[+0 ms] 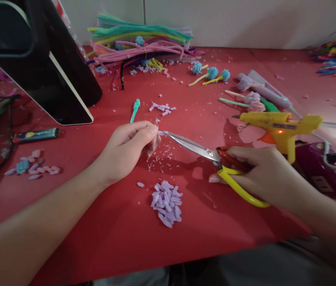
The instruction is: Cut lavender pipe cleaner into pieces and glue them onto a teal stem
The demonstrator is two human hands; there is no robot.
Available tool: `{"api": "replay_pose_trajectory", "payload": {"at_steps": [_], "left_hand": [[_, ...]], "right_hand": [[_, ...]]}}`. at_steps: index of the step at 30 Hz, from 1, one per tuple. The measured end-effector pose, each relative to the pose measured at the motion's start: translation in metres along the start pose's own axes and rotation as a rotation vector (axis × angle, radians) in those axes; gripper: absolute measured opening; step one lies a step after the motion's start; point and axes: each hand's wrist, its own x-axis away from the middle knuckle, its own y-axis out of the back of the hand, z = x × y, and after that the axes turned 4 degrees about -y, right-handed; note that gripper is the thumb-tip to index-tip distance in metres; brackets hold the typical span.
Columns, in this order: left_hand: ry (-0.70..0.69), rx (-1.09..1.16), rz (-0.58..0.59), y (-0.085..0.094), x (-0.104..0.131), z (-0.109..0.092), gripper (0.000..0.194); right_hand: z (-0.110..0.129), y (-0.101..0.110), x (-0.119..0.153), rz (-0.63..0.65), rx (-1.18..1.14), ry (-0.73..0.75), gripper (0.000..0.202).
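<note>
Between the thumb and fingers of my left hand (134, 147) is a short piece of lilac pipe cleaner (162, 133), its end poking out to the right. My right hand (257, 171) grips the scissors (194, 147) by their red and yellow handles. The blade tips meet the lilac end, and the blades look nearly closed. Below them lies a heap of lilac petal-shaped pieces (167, 202), with one loose piece (140, 184) to its left. Small uncut lilac lengths (162, 107) rest beyond my left hand, near a teal pipe cleaner bud (135, 110). Fuzz trimmings are scattered under the blades.
A yellow glue gun (281, 123) with a lit orange light stands at right, beside a purple power strip (313, 167). A phone (66, 87) leans at left. Pipe cleaner bundles (141, 35) lie along the back, with blue-headed flowers (212, 73) in front. A lighter (37, 135) lies left.
</note>
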Motion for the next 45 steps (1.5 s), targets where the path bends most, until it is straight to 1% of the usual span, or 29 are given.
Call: {"api": "replay_pose_trajectory", "payload": {"at_steps": [6, 8, 10, 12, 15, 16, 17, 18, 20, 21, 22, 23, 25, 27, 28, 29, 31, 35, 37, 39, 43, 45], "left_hand": [[-0.003, 0.014, 0.024, 0.000, 0.000, 0.002, 0.036], [-0.007, 0.010, 0.032, 0.000, 0.000, 0.000, 0.036], [-0.010, -0.064, 0.060, 0.000, 0.002, -0.007, 0.036], [0.005, -0.208, 0.140, 0.000, 0.005, -0.017, 0.036], [0.037, -0.410, 0.307, 0.003, 0.008, -0.030, 0.037], [0.033, -0.457, 0.333, 0.004, 0.009, -0.033, 0.037], [0.020, -0.499, 0.330, 0.006, 0.010, -0.035, 0.036], [0.003, -0.537, 0.302, 0.008, 0.010, -0.037, 0.034], [-0.036, -0.582, 0.210, 0.011, 0.011, -0.042, 0.031], [-0.042, -0.586, 0.189, 0.013, 0.012, -0.045, 0.031], [-0.037, -0.580, 0.197, 0.013, 0.013, -0.048, 0.032], [-0.020, -0.567, 0.238, 0.013, 0.014, -0.050, 0.033], [0.024, -0.542, 0.361, 0.012, 0.018, -0.054, 0.036], [0.054, -0.552, 0.477, 0.010, 0.020, -0.053, 0.037], [0.055, -0.578, 0.524, 0.009, 0.020, -0.052, 0.039], [0.057, -0.614, 0.543, 0.009, 0.020, -0.050, 0.041], [0.021, -0.671, 0.464, 0.011, 0.019, -0.046, 0.044], [-0.090, -0.812, 0.218, 0.022, 0.012, -0.041, 0.029], [-0.130, -0.873, 0.122, 0.029, 0.005, -0.038, 0.024], [-0.163, -0.884, 0.046, 0.034, -0.007, -0.035, 0.022], [-0.193, -0.959, 0.037, 0.036, -0.044, -0.027, 0.017], [-0.169, -1.036, 0.059, 0.032, -0.062, -0.024, 0.016]], "right_hand": [[0.000, 0.000, -0.001, -0.040, -0.004, -0.020, 0.069], [0.000, 0.001, -0.001, -0.035, -0.031, -0.023, 0.069], [0.000, 0.001, -0.002, -0.025, -0.048, -0.031, 0.070], [0.001, 0.001, -0.003, -0.017, -0.052, -0.048, 0.071], [0.001, 0.000, -0.002, -0.010, -0.067, -0.066, 0.071], [0.001, 0.000, -0.002, -0.009, -0.072, -0.068, 0.072], [0.001, 0.000, -0.002, -0.007, -0.077, -0.069, 0.072], [0.000, -0.001, -0.002, -0.008, -0.080, -0.070, 0.072], [0.000, -0.001, -0.003, -0.011, -0.075, -0.075, 0.072], [0.000, -0.001, -0.003, -0.012, -0.071, -0.080, 0.072], [0.000, -0.001, -0.004, -0.014, -0.065, -0.088, 0.073], [0.000, 0.000, -0.004, -0.011, -0.055, -0.096, 0.073], [0.001, 0.000, -0.004, -0.002, -0.042, -0.103, 0.073], [0.002, 0.001, -0.004, -0.001, -0.049, -0.096, 0.073], [0.003, 0.001, -0.004, -0.003, -0.056, -0.091, 0.073], [0.003, 0.001, -0.004, -0.008, -0.063, -0.084, 0.073], [0.003, 0.002, -0.004, -0.025, -0.066, -0.069, 0.074], [-0.001, 0.003, -0.006, -0.086, -0.024, -0.063, 0.071], [-0.005, 0.004, -0.006, -0.106, -0.007, -0.082, 0.070], [-0.007, 0.006, -0.006, -0.129, 0.010, -0.079, 0.070], [-0.010, 0.010, -0.003, -0.159, 0.002, -0.029, 0.071], [-0.011, 0.013, -0.002, -0.170, -0.017, -0.025, 0.071]]}}
